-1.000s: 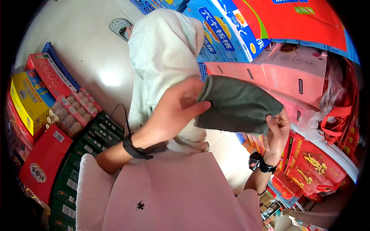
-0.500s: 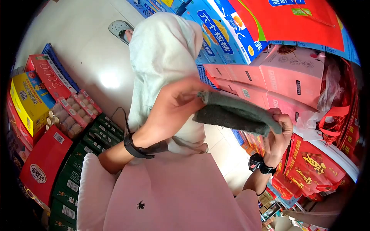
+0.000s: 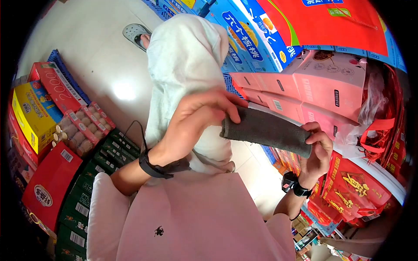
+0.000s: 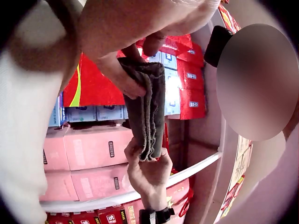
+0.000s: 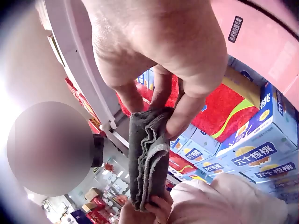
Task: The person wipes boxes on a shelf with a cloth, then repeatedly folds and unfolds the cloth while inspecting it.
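The left hand [image 3: 198, 119] curls its fingers round one end of the cloth [image 3: 265, 130]. The right hand [image 3: 317, 152] pinches the other end. The folded cloth lies long-ways between them, up in the air, dipping a bit to the right, in front of pink boxes [image 3: 331, 82].

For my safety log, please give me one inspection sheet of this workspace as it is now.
Surface: glossy pale floor; no table seen.
Job's things: folded dark cloth, held in the air between both hands.
Clutter: egg trays and green boxes on the floor.
Hands: left hand grips one cloth end; right hand grips the other.
Cables: thin black cable at the left wristband.
Surroundings: pink boxes, blue boxes, red bags.
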`<act>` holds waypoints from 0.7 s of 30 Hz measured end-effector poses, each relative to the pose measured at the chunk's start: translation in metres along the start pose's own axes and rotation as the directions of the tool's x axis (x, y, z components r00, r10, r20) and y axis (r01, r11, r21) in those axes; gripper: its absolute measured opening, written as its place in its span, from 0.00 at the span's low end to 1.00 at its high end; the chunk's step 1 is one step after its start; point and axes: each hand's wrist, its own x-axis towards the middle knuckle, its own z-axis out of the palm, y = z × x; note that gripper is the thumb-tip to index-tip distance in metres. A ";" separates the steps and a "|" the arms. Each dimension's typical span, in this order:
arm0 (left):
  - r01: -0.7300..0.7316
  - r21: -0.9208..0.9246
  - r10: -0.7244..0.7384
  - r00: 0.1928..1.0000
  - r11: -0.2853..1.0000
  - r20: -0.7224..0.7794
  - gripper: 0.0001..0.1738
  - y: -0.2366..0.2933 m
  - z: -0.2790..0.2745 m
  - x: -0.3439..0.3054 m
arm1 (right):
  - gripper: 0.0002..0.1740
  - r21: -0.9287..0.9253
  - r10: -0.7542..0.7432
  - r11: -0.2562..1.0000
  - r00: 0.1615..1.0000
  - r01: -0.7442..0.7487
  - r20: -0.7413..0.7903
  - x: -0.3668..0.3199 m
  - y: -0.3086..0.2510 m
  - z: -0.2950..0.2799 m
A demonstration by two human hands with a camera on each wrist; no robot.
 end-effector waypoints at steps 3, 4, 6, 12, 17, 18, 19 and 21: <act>-0.011 0.028 0.012 0.998 1.000 -0.058 0.10 0.004 0.018 -0.004 | 0.08 -0.070 -0.025 0.997 1.000 0.024 -0.018 -0.004 0.007 -0.005; -0.003 0.033 0.006 0.996 0.999 -0.093 0.09 0.005 0.025 -0.005 | 0.08 -0.095 -0.035 0.995 0.999 0.033 -0.026 -0.005 0.008 -0.006; -0.066 0.092 0.073 0.995 0.994 -0.072 0.12 -0.001 0.025 -0.003 | 0.10 -0.094 -0.012 0.996 0.996 0.004 -0.084 -0.001 0.004 0.004; -0.155 0.074 0.160 0.984 0.985 -0.075 0.25 -0.010 0.025 -0.002 | 0.26 -0.212 0.092 0.974 0.995 -0.080 0.048 0.004 -0.001 0.007; -0.052 0.002 0.052 0.990 0.999 -0.130 0.35 0.002 0.029 -0.002 | 0.25 -0.242 0.254 0.943 0.964 -0.228 0.081 0.002 -0.002 0.000; -0.031 0.030 0.035 0.991 0.999 -0.127 0.36 0.004 0.027 -0.002 | 0.23 -0.243 0.277 0.937 0.958 -0.252 0.074 0.000 -0.003 0.000; -0.011 0.057 0.018 0.992 0.998 -0.125 0.37 0.006 0.026 -0.003 | 0.21 -0.244 0.299 0.930 0.952 -0.275 0.067 -0.001 -0.004 0.000; 0.054 0.177 -0.033 0.992 0.983 -0.118 0.36 0.010 0.024 -0.002 | 0.19 -0.310 0.256 0.920 0.966 -0.239 0.016 -0.004 -0.002 0.001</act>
